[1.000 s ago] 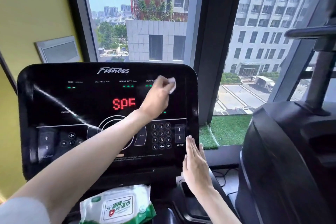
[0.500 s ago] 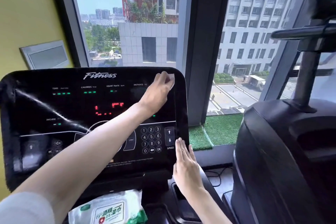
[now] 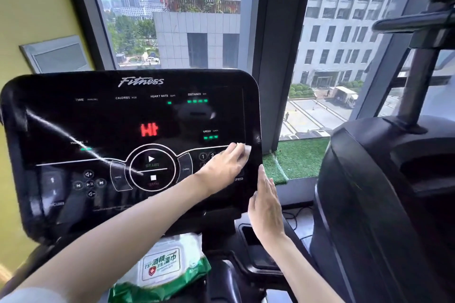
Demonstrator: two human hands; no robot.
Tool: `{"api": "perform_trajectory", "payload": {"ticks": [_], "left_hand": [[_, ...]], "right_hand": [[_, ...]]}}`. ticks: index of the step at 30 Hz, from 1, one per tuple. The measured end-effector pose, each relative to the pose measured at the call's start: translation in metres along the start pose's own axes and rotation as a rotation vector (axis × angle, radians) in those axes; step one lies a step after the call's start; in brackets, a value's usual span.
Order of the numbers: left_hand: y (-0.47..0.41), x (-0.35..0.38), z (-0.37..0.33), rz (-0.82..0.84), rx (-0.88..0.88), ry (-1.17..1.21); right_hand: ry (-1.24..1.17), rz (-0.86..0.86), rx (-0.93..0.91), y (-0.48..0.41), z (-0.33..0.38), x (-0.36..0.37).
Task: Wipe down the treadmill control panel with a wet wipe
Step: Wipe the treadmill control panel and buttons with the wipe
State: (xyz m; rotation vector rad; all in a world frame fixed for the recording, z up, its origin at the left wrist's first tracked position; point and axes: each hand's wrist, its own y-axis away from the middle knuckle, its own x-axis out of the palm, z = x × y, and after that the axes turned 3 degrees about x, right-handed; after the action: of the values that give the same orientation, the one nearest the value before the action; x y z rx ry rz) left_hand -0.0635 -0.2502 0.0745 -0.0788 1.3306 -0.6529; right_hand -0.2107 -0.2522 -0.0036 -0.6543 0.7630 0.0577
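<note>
One view only, from a wide-angle camera worn on the person's head. It faces forward and slightly downward, close to the glossy black treadmill control panel (image 3: 138,145), which fills the left and centre of the frame and appears tilted back towards the lens. Both forearms enter from the bottom edge; the left hand (image 3: 225,163) and right hand (image 3: 267,200) sit near the panel's right side, within arm's reach of the camera. Beyond the panel the view continues through a tall dark-framed glass window (image 3: 197,7) onto buildings outside. Straight lines bow at the frame edges. There is no second view for overlap.
</note>
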Motion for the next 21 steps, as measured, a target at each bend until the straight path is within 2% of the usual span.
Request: {"api": "perform_trajectory", "payload": {"ticks": [7, 12, 21], "left_hand": [[0.039, 0.034, -0.014, 0.148, 0.262, 0.078], [0.058, 0.033, -0.009, 0.137, 0.336, 0.084], [0.151, 0.008, 0.048, 0.081, 0.381, -0.068]], "right_hand": [[0.01, 0.104, 0.099, 0.024, 0.005, 0.0], [0.001, 0.153, 0.117, 0.037, 0.018, 0.006], [0.001, 0.119, -0.073, 0.038, 0.077, 0.046]]}}
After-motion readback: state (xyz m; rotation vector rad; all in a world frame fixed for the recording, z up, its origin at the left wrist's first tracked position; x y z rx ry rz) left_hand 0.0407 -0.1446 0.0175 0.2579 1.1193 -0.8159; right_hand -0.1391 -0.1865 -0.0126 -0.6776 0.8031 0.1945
